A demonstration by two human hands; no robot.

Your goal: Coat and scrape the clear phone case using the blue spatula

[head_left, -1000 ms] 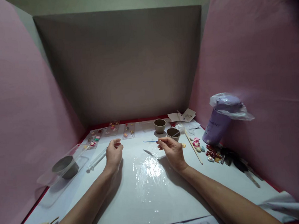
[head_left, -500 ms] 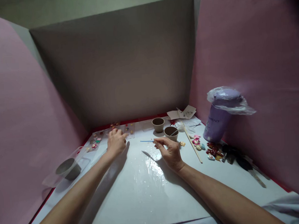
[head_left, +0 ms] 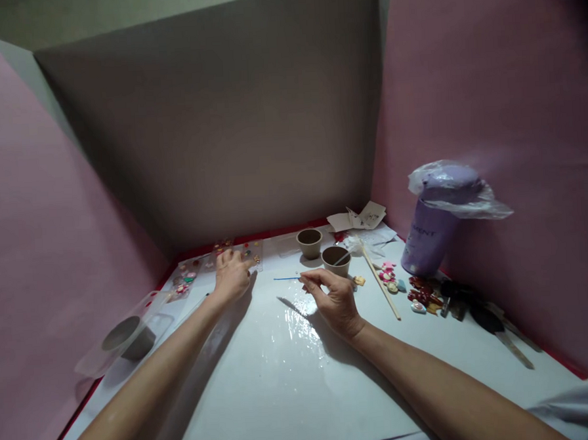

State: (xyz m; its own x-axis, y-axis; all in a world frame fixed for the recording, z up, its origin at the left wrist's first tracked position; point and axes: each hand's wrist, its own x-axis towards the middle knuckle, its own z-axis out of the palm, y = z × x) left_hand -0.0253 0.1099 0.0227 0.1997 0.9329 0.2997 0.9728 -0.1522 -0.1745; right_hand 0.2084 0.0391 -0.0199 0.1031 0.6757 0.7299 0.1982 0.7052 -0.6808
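White tabletop (head_left: 254, 396) spreads beneath the pinch of the right hand (head_left: 334, 303), whose thumb and fingertips are closed on one end of a thin blue stick. Well to the right of that grip stands a purple tumbler (head_left: 426, 242) with clear plastic over its top; far to the left sits a clear plastic container (head_left: 89, 368), with a gray cup (head_left: 141, 341) in or behind it, I can't tell which. The left hand (head_left: 232, 276), beyond the grip and leftward, is stretched out at a clear tray (head_left: 257, 256) of small charms; whether its fingers hold anything is hidden. Just past the grip is one brown cup (head_left: 344, 270), another cup (head_left: 309, 251) behind it. Right of the grip lie a wooden stick (head_left: 382, 287), then pink charms (head_left: 388, 275). The blue stick (head_left: 286, 279) points left from the fingertips.
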